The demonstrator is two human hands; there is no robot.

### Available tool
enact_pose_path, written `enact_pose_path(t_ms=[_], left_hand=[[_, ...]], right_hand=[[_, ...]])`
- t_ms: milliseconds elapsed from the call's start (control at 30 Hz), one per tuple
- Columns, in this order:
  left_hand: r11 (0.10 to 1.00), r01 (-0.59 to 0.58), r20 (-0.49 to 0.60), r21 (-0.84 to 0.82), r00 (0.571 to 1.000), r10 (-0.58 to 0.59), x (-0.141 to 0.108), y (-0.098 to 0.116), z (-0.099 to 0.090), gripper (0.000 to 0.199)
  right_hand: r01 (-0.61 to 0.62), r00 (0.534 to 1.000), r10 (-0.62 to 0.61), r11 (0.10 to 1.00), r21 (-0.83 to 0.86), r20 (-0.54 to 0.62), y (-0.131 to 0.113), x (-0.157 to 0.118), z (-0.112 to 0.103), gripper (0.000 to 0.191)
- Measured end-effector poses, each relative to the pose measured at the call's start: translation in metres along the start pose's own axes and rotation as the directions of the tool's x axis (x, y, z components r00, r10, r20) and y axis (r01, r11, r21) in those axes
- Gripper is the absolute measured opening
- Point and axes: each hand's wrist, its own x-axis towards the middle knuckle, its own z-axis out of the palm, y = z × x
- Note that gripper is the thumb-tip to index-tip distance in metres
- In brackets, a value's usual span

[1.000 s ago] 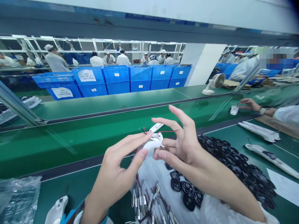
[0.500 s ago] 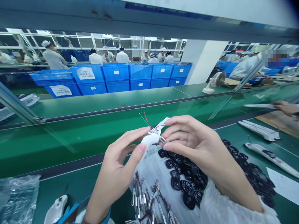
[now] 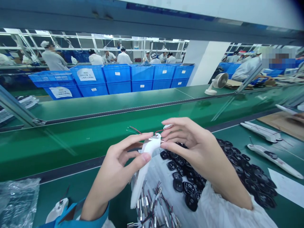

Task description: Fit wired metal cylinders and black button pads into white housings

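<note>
One white casing (image 3: pixel 142 172) hangs above the table (image 3: pixel 71 177), short of its far edge, where I see the left hand (image 3: pixel 118 164) pinching it, seemingly to steady it for the right hand (image 3: pixel 193 142), whose grip I can't tell.

Single head view, close over green bench (image 3: pixel 83 183), facing forward-down.

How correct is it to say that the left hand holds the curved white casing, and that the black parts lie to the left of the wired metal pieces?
One side is wrong: the head view shows the black parts to the right of the wired metal pieces. The left hand does hold the curved white casing.
</note>
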Motion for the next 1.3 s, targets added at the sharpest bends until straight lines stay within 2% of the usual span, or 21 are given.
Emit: enact_pose_path(t_ms=[67,133,167,200,233,300,367,500,633,733,800,900,967,1067,1200,1300], left_hand=[[0.999,-0.008,-0.04,-0.032,0.999,0.007,-0.001,0.001,-0.001,0.028],[0.999,-0.016,-0.081,-0.036,0.997,0.013,-0.003,0.002,-0.002,0.028],[0.999,-0.016,-0.094,-0.03,0.995,0.013,-0.003,0.003,-0.002,0.027],[1.0,-0.011,-0.1,-0.026,0.995,0.008,-0.004,0.003,-0.003,0.027],[1.0,-0.005,-0.1,-0.025,0.995,0.003,-0.004,0.003,-0.003,0.028],[0.999,0.004,-0.098,-0.033,0.995,-0.007,-0.003,0.003,-0.004,0.029],[0.999,0.012,-0.103,-0.044,0.995,-0.016,-0.002,0.004,-0.004,0.029],[1.0,0.024,-0.133,-0.005,0.991,-0.025,-0.001,0.004,-0.005,0.028],[0.997,0.04,-0.124,0.06,0.992,-0.033,0.0,-0.001,-0.01,0.03],[0.994,0.057,-0.108,0.09,0.993,-0.047,0.001,-0.006,-0.013,0.031],[0.992,0.078,-0.094,0.101,0.993,-0.068,0.002,-0.009,-0.013,0.032],[0.987,0.105,-0.064,0.124,0.993,-0.098,0.002,-0.011,-0.012,0.033],[0.985,0.107,-0.049,0.136,0.994,-0.101,0.003,-0.011,-0.01,0.032],[0.983,0.087,-0.044,0.16,0.996,-0.081,0.004,-0.011,-0.009,0.033],[0.975,0.068,-0.056,0.214,0.997,-0.058,0.004,-0.011,-0.008,0.033],[0.967,0.045,-0.057,0.251,0.998,-0.032,0.003,-0.012,-0.007,0.032]], right_hand=[[-0.038,0.999,0.037,0.995,-0.088,-0.01,0.012,0.005,-0.006,0.054],[-0.159,0.98,0.19,0.93,-0.331,0.063,0.036,0.011,-0.014,0.054],[-0.218,0.946,0.306,0.845,-0.488,0.108,0.052,0.014,-0.016,0.048],[-0.248,0.89,0.431,0.728,-0.639,0.145,0.069,0.017,-0.017,0.044],[-0.255,0.853,0.494,0.675,-0.692,0.168,0.086,0.019,-0.017,0.04],[-0.257,0.811,0.554,0.627,-0.735,0.189,0.116,0.022,-0.012,0.033],[-0.262,0.798,0.571,0.619,-0.741,0.194,0.137,0.024,-0.005,0.031],[-0.271,0.78,0.593,0.608,-0.747,0.2,0.153,0.022,0.001,0.026],[-0.275,0.807,0.549,0.674,-0.686,0.217,0.145,0.022,-0.002,0.018],[-0.283,0.841,0.486,0.768,-0.575,0.235,0.123,0.022,-0.005,0.007],[-0.3,0.866,0.438,0.842,-0.449,0.241,0.102,0.022,-0.005,0.017],[-0.329,0.908,0.357,0.932,-0.153,0.218,0.068,0.019,-0.002,0.027],[-0.331,0.919,0.327,0.943,-0.016,0.221,0.049,0.016,0.0,0.028],[-0.34,0.914,0.325,0.94,0.02,0.244,0.031,0.011,0.002,0.035],[-0.38,0.896,0.346,0.922,0.077,0.28,0.023,0.009,-0.002,0.05],[-0.398,0.886,0.354,0.912,0.1,0.299,0.024,0.01,-0.005,0.054]])
